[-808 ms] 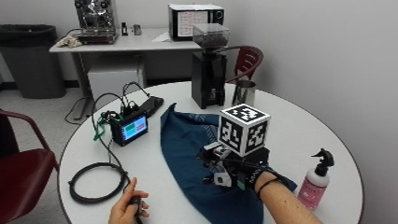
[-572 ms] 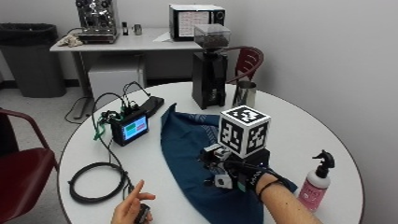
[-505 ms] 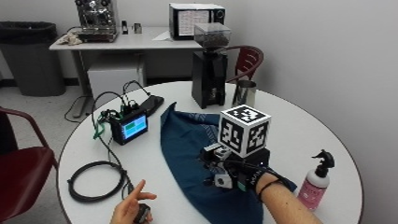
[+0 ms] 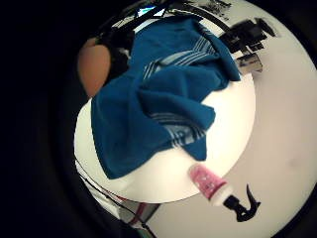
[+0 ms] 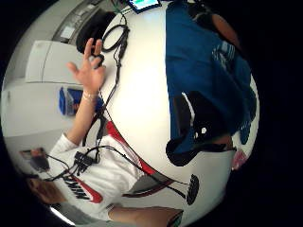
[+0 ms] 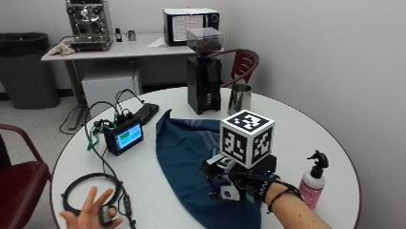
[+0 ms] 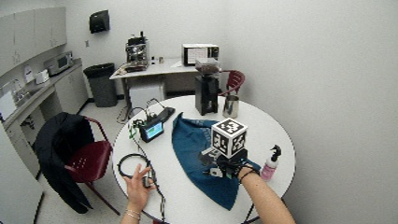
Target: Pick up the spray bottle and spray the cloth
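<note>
The round white table (image 6: 329,138) carries everything in front of you. The blue cloth (image 6: 184,157) lies spread and rumpled across its middle, running from near the coffee grinder (image 6: 204,71) down toward your edge of the table. The grinder stands upright at the far side, with the metal cup (image 6: 239,99) just beside it. The small screen (image 6: 125,137) stands at the cloth's left side, and a coiled black cable (image 6: 79,191) lies near your bare left hand (image 6: 89,214), whose fingers are spread wide on the table. Your gloved right hand (image 6: 244,183) hovers over the near part of the cloth; its finger position cannot be determined. The pink spray bottle (image 6: 312,181) stands upright on the table to the right of that hand, apart from it and just off the cloth's edge.
</note>
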`<state>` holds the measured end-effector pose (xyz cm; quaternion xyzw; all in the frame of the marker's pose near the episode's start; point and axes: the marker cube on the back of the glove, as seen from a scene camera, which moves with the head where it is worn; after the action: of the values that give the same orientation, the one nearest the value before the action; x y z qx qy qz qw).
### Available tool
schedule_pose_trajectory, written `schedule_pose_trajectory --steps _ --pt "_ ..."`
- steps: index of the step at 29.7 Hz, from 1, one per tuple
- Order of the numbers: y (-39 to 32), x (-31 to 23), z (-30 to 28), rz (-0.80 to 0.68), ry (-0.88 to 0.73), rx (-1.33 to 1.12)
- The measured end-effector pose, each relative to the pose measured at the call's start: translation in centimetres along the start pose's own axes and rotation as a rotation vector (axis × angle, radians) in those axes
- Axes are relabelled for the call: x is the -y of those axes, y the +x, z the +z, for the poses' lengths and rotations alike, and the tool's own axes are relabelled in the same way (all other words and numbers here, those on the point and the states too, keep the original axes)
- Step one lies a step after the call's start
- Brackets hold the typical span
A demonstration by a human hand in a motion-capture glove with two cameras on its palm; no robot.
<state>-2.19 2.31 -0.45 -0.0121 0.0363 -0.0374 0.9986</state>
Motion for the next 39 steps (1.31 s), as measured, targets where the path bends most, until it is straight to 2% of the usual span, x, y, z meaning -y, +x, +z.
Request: schedule_pose_trajectory --steps 8,20,29,39 --pt "-1.5 -1.7 -2.6 -0.087 0.072 -0.081" --pt "5.9 -7.3 -5.1 0.126 0.230 -0.079" --pt "11.1 -7.2 -2.0 0.283 0.315 0.191" --pt "12.2 -4.3 6.1 0.302 0.297 0.741"
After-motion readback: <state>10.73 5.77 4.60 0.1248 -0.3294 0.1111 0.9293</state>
